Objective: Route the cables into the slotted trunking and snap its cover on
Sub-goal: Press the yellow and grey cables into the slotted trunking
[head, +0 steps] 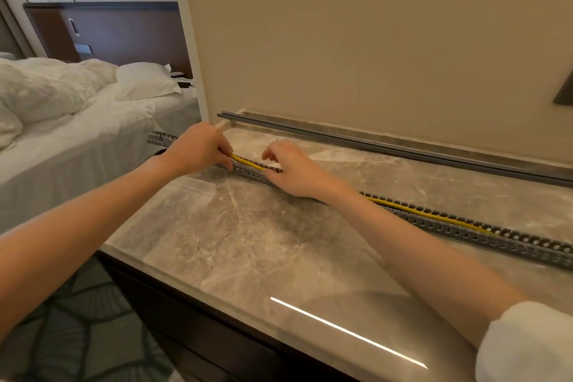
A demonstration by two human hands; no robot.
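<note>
On the marble desk (pixel 263 245), the slotted trunking (pixel 459 228) runs left to right with a yellow cable (pixel 434 216) lying in its channel. My right hand (pixel 296 169) rests curled on the trunking; my left hand (pixel 201 149) pinches the cable above it. The grey cover (pixel 387 146) lies against the wall.

A grey marble counter (pixel 248 242) fills the near right. An unmade bed (pixel 77 108) with a white pillow (pixel 145 79) lies far left.
</note>
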